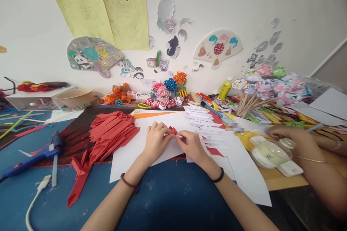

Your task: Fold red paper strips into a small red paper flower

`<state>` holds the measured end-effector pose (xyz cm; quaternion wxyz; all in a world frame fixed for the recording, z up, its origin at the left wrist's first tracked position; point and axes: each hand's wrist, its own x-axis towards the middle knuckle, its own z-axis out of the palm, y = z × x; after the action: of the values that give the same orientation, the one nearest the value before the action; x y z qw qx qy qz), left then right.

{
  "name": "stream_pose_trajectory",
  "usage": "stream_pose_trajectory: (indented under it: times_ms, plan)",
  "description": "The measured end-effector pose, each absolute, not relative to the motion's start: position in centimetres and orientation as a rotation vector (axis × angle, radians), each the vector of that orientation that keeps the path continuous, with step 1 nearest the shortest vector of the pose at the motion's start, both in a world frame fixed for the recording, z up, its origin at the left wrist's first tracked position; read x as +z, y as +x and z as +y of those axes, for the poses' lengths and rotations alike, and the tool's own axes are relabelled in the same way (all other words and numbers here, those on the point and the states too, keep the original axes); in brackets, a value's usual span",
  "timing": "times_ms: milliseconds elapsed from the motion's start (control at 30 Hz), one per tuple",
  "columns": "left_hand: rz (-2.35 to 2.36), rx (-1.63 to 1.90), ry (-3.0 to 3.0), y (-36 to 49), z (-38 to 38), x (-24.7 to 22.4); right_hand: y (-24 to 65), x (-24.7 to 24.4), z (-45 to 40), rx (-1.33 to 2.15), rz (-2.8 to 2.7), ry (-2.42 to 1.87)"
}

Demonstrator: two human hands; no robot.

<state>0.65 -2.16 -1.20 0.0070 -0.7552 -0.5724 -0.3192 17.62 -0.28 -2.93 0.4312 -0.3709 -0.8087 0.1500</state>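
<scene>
Between the fingertips of both hands is a small piece of folded red paper [172, 130], held just above a white paper sheet [128, 161]. My left hand [158, 139] pinches it from the left, thumb and fingers together. On the other side my right hand [192, 146] pinches its right edge, fingers curled. Fingers partly cover the piece, so its full shape is hidden. A thick pile of folded red paper strips [111, 133] lies to the left of my left hand. Overlapping white and red paper strips [208, 130] lie right of my right hand.
A blue hot glue gun [35, 157] and a white USB cable [38, 195] lie at left. At right another person's arm [306, 148] rests beside a clear bottle [271, 153]. Paper flowers on sticks [265, 85], a round bowl [74, 95] and a yellow bottle [225, 88] stand behind.
</scene>
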Motion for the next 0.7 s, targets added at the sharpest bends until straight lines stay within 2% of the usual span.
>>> stream_pose_trajectory:
  times_ms: [333, 700]
  plan:
    - [-1.773, -1.008, -2.387, 0.6, -2.3, -0.8, 17.7, -2.7, -0.4, 0.403, -2.033, -0.938]
    - [-1.936, -1.219, -2.269, 0.8, -2.5, -0.5, 17.7, -2.8, -0.8, 0.496, -2.157, -0.854]
